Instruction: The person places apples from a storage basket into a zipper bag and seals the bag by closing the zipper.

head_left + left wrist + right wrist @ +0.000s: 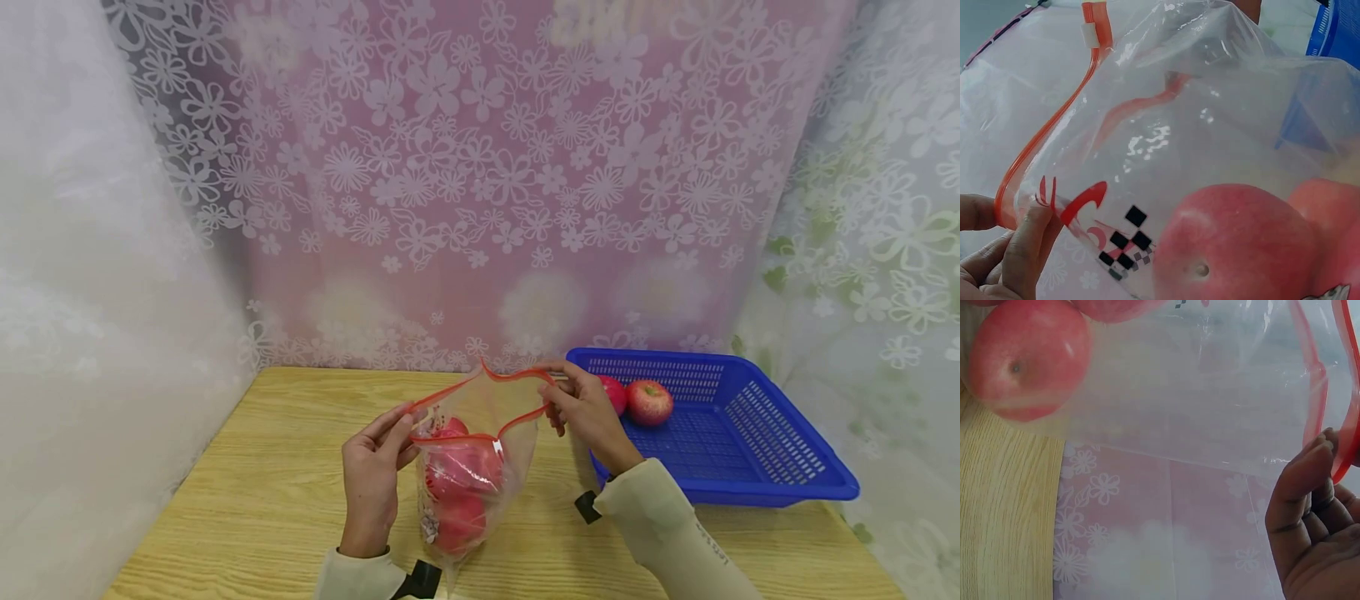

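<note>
Fingers point(1025, 247) pinching the clear bag point(516, 457) by its red rim, left hand point(371, 479) one side, right hand point(594, 418) the other, bagged apples point(460, 521) inside. Only my head cam catches the loose apples point(649, 403) in the blue basket point(750, 450) right of the bag.

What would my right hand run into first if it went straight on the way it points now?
Your right hand would most likely meet the clear bag first, since its fingers pinch the bag's rim. Past that, the pink flowered curtain seems next, though depth is hard to judge.
</note>
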Available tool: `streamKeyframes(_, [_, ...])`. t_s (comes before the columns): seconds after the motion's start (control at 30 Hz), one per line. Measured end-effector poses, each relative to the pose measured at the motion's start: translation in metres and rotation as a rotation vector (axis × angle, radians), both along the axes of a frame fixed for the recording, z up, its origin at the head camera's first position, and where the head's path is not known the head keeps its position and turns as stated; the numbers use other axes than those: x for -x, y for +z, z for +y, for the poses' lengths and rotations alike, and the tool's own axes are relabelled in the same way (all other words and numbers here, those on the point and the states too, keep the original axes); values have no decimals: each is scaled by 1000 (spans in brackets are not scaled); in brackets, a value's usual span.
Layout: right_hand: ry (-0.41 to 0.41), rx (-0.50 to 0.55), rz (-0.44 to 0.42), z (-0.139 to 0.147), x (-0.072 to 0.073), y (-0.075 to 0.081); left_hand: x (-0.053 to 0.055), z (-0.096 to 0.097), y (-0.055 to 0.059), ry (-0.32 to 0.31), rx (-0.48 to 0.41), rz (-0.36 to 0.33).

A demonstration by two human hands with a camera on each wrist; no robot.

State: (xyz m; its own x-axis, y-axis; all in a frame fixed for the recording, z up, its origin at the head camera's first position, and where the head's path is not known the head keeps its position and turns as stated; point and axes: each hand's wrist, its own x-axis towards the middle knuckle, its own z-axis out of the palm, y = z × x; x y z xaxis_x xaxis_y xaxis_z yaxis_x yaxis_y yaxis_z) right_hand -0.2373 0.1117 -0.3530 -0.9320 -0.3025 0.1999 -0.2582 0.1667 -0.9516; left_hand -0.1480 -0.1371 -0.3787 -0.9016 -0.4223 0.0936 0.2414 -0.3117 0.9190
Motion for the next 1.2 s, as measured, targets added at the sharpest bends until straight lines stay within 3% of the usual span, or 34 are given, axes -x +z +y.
streamKeyframes(0.63, [-28, -43, -24, 12, 7, -7, 1, 1, 0, -5, 2, 2])
streamKeyframes(1.2, [-175, -92, 35, 34, 19, -8, 0, -1, -1, 1, -2, -17])
